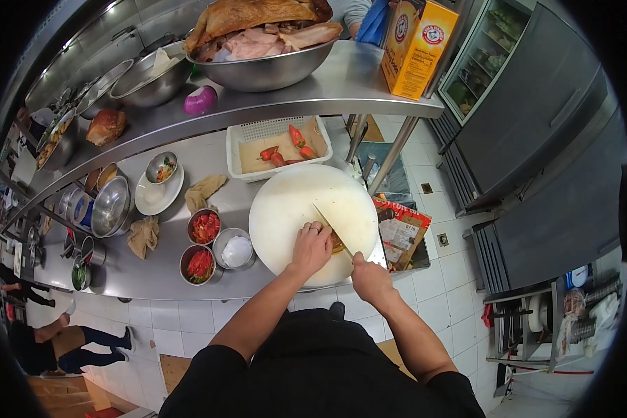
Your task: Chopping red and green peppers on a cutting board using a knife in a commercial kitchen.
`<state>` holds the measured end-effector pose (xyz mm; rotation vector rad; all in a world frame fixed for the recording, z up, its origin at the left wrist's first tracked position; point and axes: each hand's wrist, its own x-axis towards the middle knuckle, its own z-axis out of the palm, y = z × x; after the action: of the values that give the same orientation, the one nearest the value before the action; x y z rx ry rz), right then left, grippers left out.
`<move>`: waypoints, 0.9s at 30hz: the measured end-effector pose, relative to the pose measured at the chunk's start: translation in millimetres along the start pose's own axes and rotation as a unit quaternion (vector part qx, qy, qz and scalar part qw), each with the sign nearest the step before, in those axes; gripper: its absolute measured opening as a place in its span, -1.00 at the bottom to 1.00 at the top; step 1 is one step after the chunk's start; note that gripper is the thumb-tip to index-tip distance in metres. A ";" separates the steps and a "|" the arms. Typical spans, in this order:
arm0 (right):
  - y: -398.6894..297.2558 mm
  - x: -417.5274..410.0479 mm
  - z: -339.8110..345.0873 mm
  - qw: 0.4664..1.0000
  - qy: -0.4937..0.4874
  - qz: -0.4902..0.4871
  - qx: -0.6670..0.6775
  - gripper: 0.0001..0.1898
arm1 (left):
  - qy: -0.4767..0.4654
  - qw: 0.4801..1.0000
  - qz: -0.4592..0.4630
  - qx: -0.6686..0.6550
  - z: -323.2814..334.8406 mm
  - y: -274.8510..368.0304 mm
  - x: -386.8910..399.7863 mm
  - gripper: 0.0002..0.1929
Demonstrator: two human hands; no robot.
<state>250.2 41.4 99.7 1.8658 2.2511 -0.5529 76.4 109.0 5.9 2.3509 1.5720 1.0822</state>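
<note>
A round white cutting board (277, 209) lies on the steel counter before me. My right hand (370, 277) is closed round the handle of a knife (334, 228), whose blade points away to the upper left across the board. My left hand (312, 248) rests on the board left of the blade, fingers bent, beside a small brownish-orange piece of food (337, 243); what its fingertips touch is partly hidden. Left of the board stand a metal cup of white granular stuff (236, 251) and two cups of cut red pepper (205, 227), (200, 265).
Behind the board is a white plastic basket (233, 151) with several red peppers. A raised steel shelf (360, 89) crosses above, bearing a bowl of meat (266, 73), half a purple onion (200, 100) and a baking soda box (418, 49). Cloths (143, 236) and bowls stand left.
</note>
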 end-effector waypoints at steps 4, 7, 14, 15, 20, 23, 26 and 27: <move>-12.2 -11.3 -33.2 0.999 -0.022 -0.014 -0.018 -0.80 | 0.002 1.000 -0.020 -0.003 -2.0 -7.5 -6.0 -0.89; 5.9 1.2 -2.1 1.000 -0.023 0.001 0.004 -0.80 | 0.010 1.000 -0.006 -0.023 1.2 1.3 -1.4 -0.89; -8.6 -7.6 -27.9 0.999 -0.034 -0.017 -0.006 -0.77 | 0.007 1.000 -0.021 -0.007 -2.1 -7.4 -6.8 -0.91; -5.8 -5.0 -21.9 0.999 -0.032 -0.011 -0.005 -0.77 | 0.010 1.000 -0.013 -0.012 -0.7 -5.2 -4.8 -0.91; -9.2 0.7 -33.8 0.998 -0.068 -0.007 -0.009 -0.75 | 0.019 1.000 0.000 -0.010 -1.6 -3.1 -3.2 -0.91; -9.1 2.8 -17.2 0.998 -0.058 0.012 0.023 -0.77 | 0.013 0.999 -0.022 -0.027 -3.7 -2.0 -2.7 -0.93; -4.1 10.9 -1.7 0.997 -0.037 0.011 0.063 -0.77 | 0.010 0.999 -0.007 -0.036 -6.3 -4.4 -0.8 -0.95; -3.1 11.7 -0.4 0.996 -0.030 0.003 0.080 -0.76 | 0.009 0.997 -0.018 -0.070 -9.1 -7.0 -0.5 -0.95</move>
<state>244.9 51.7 96.5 1.9005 2.2200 -0.8006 65.4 109.2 9.1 2.2200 1.4879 1.1681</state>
